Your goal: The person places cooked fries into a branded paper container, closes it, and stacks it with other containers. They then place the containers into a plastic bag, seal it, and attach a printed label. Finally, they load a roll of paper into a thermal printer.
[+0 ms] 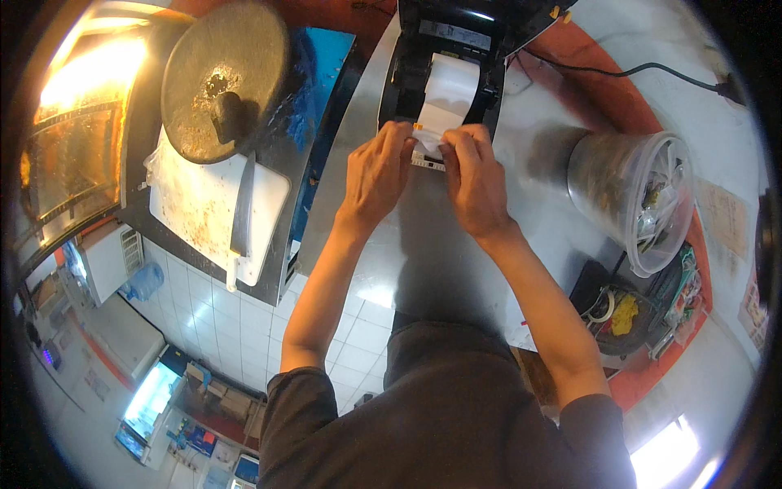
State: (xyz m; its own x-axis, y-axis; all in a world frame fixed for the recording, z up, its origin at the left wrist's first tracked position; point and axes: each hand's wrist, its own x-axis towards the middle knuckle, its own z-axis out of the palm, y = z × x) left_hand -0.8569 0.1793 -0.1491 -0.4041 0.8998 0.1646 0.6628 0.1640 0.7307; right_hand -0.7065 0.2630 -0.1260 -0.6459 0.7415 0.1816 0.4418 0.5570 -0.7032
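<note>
A black label printer (400, 85) stands with its lid raised on the metal table in front of me. From inside it a white paper strip (449, 88) runs down towards me over the printer's front. My left hand (380, 168) pinches the left edge of the strip's near end between thumb and fingers. The right edge is held the same way by my right hand (476, 177). Between my fingertips the paper looks crumpled or curled. Under it shows part of the printer's front edge, with a small orange piece beside my left fingertips.
To the left, a knife (245, 205) lies on a stained white cutting board (208, 214), below a dark round lid (226, 73). At the right are a clear plastic tub (611, 189) with packets and a dark tray (647, 312) with small items. A black cable (647, 66) crosses behind.
</note>
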